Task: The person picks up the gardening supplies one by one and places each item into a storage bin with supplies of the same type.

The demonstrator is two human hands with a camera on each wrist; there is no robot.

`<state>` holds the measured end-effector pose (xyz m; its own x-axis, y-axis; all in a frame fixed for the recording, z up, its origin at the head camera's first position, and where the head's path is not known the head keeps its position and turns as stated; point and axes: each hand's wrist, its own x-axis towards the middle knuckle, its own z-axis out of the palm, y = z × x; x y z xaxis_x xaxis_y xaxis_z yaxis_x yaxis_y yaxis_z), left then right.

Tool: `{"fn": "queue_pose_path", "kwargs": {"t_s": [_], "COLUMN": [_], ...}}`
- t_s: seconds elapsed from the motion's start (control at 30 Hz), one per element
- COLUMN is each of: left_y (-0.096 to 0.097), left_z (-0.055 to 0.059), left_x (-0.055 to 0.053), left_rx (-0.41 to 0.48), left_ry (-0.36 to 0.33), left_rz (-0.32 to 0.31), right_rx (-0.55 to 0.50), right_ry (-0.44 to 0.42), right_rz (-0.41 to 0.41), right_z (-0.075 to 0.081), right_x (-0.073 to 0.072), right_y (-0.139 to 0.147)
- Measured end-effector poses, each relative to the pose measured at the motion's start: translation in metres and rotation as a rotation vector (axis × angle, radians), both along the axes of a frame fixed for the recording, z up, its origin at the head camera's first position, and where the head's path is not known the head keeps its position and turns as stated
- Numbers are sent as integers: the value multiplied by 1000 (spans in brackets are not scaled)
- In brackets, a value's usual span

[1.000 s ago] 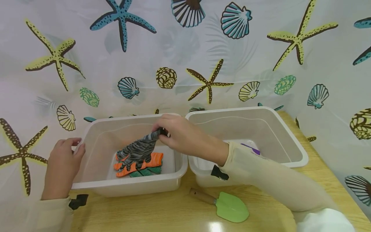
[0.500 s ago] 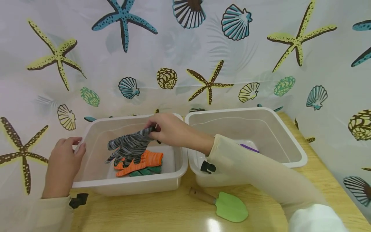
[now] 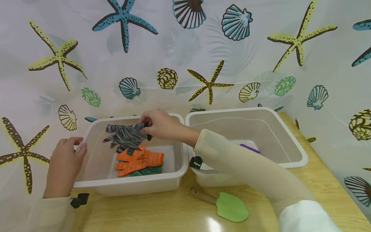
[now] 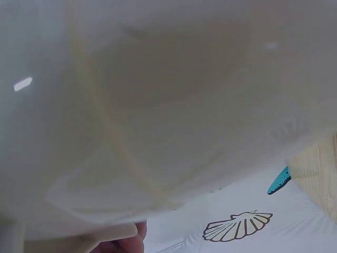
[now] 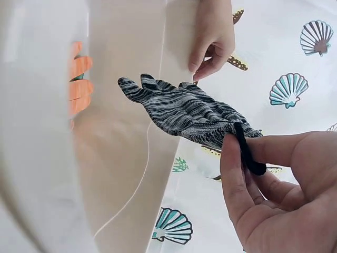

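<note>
My right hand (image 3: 160, 124) pinches a grey-and-black striped knit glove (image 3: 126, 135) by its dark cuff. The striped glove hangs above the left white bin (image 3: 127, 182), its fingers pointing left; the right wrist view shows the cuff (image 5: 250, 150) between thumb and fingers. Below it, inside that bin, an orange glove (image 3: 142, 161) lies on top of a green one (image 3: 147, 171). My left hand (image 3: 65, 164) grips the left rim of the same bin with thumb and fingers. The bin's wall (image 4: 174, 68) fills most of the left wrist view, hiding most of that hand.
A second white bin (image 3: 249, 119) stands to the right, holding a purple item (image 3: 249, 148) partly hidden by the right sleeve. In front lies a green trowel (image 3: 232, 207) with a wooden handle on the wooden table (image 3: 139, 212). A seashell-print curtain (image 3: 179, 48) hangs behind.
My right hand has moved left and slightly up with the striped glove, swinging it off the orange glove, which shows more fully now. My left hand stays at the rim.
</note>
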<state>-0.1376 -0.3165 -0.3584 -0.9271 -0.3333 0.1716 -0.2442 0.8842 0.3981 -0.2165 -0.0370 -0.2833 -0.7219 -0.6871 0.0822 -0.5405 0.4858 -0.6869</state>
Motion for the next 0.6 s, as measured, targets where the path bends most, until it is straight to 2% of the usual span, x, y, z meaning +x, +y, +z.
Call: {"fn": "queue_pose_path", "kwargs": {"t_s": [0.2,0.6], "left_y": [0,-1], "left_z": [-2,-1], "left_x": [1,0], "left_rx": [-5,-18], "left_ry": [18,29], "left_rz": [1,-15], "right_rx": [-113,-154], "right_ry": [-130,-321], "right_rz": [-33,-80], "right_z": [-2,-20], "right_x": [-10,-21], "right_y": [-12,-48]}}
